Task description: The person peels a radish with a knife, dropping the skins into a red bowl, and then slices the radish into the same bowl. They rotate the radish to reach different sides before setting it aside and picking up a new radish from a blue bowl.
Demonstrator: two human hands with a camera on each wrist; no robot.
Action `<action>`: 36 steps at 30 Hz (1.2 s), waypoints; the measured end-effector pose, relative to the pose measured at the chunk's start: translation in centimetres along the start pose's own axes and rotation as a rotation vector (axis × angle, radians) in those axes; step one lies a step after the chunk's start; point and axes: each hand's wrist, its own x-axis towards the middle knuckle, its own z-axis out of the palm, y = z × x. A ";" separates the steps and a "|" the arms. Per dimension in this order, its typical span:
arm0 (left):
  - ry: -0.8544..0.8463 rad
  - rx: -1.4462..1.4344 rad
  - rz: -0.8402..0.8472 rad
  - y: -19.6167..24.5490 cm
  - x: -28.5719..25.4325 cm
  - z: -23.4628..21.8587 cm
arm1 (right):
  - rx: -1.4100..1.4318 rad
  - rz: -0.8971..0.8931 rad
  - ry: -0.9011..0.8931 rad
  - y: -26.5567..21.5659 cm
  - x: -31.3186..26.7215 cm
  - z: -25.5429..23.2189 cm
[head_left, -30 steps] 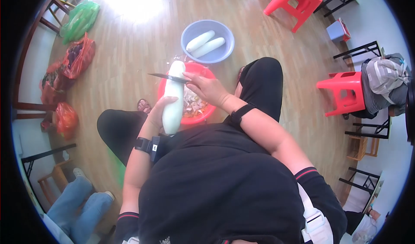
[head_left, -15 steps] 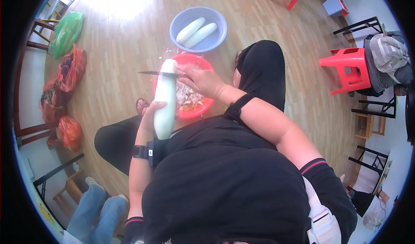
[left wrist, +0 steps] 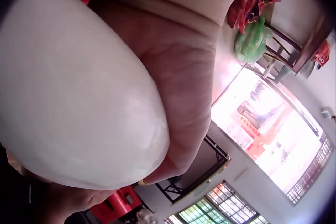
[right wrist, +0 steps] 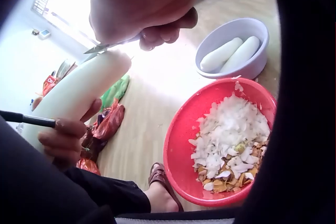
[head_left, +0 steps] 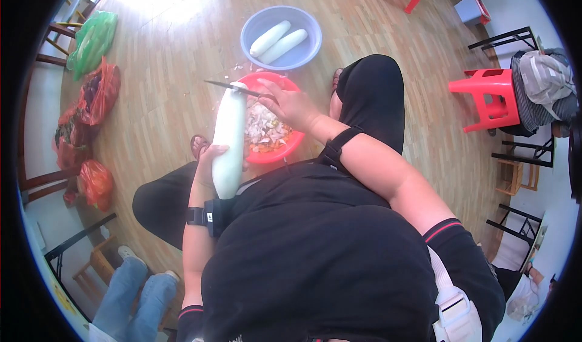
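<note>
My left hand grips a long, pale, peeled radish near its lower half, fingers wrapped round it. In the left wrist view the rounded end of the radish fills the left side. My right hand holds a knife by its handle, the blade lying across the radish's upper tip; the right wrist view has the blade at that tip too. Below and beside the radish stands a red basin holding white shavings and orange-brown peelings.
Beyond the red basin a blue-grey basin holds two white radishes. Red bags and a green bag lie at the left. Red stools stand at the right, and a seated person's jeans show at lower left.
The knife has moved up the radish to its tip, its blade now slanting. The camera view has shifted, so basins and stools sit higher in the picture. Both hands keep their holds.
</note>
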 end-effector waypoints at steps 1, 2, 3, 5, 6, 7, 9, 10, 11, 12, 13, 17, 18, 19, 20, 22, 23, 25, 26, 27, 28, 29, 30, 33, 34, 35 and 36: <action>0.022 0.014 0.012 -0.1 -0.1 -0.2 | 0.034 -0.096 0.041 -0.1 -0.1 0.3; 0.025 0.012 0.012 -0.2 -0.1 -0.3 | 0.035 -0.096 0.038 -0.2 -0.1 0.4; 0.007 -0.011 0.023 0.0 -0.2 0.0 | 0.057 -0.128 0.038 -0.4 -0.1 0.6; -0.013 -0.031 0.031 0.2 -0.4 0.6 | 0.079 -0.157 0.041 -0.6 -0.1 0.8; -0.033 -0.041 0.042 0.3 -0.5 0.8 | 0.085 -0.171 0.059 -0.6 0.0 0.9; -0.053 -0.051 0.052 0.4 -0.6 1.1 | 0.091 -0.185 0.077 -0.6 0.0 0.9; -0.065 -0.046 0.054 0.5 -0.7 1.4 | 0.071 -0.175 0.079 -0.6 0.1 0.9; -0.077 -0.045 0.061 0.5 -0.8 1.5 | 0.049 -0.169 0.080 -0.6 0.1 0.9; -0.078 -0.043 0.058 0.5 -0.7 1.5 | 0.050 -0.166 0.081 -0.3 0.2 1.0; -0.072 -0.045 0.060 0.4 -0.7 1.5 | -0.001 -0.159 0.087 -0.1 0.2 1.1; -0.066 -0.048 0.062 0.4 -0.6 1.5 | -0.053 -0.152 0.093 0.0 0.2 1.2; -0.066 -0.054 0.046 0.2 -0.4 1.2 | -0.065 -0.109 0.073 0.3 0.1 1.5; -0.055 -0.052 0.042 0.2 -0.4 1.3 | -0.046 -0.111 0.132 0.6 0.3 1.9; -0.043 -0.049 0.039 0.2 -0.4 1.3 | -0.026 -0.112 0.193 1.0 0.5 2.2; -0.044 -0.046 0.038 0.2 -0.6 1.4 | -0.025 -0.112 0.195 1.5 0.5 2.3; -0.120 -0.009 0.097 0.3 -1.0 1.9 | -0.024 0.171 0.007 1.6 0.6 1.6; -0.124 -0.004 0.094 0.4 -1.0 1.9 | -0.024 0.175 0.013 1.7 0.5 1.7; -0.119 0.011 0.109 0.4 -1.0 2.0 | 0.061 0.064 0.097 1.8 0.3 1.9; -0.118 0.008 0.110 0.4 -0.9 2.0 | 0.059 0.062 0.095 1.9 0.3 2.0; -0.080 -0.013 0.094 0.3 -0.9 2.1 | 0.104 0.085 0.071 1.5 0.4 1.6; -0.041 -0.035 0.077 0.3 -0.9 2.1 | 0.149 0.108 0.047 1.2 0.4 1.5; -0.039 -0.037 0.078 0.3 -0.9 2.0 | 0.150 0.108 0.044 1.1 0.4 1.5; -0.045 -0.028 0.072 0.3 -0.8 1.9 | 0.135 0.034 0.072 0.9 0.5 1.4; -0.044 -0.014 0.067 0.2 -0.6 1.4 | 0.115 -0.062 0.078 -0.1 0.2 1.0; -0.038 -0.009 0.070 0.2 -0.5 1.3 | 0.107 -0.087 0.057 -0.4 0.0 0.8; -0.038 -0.008 0.066 0.1 -0.5 1.3 | 0.108 -0.083 0.058 -0.5 0.0 0.9; -0.020 -0.015 0.059 0.1 -0.4 1.3 | 0.087 -0.142 0.101 -0.5 0.0 0.9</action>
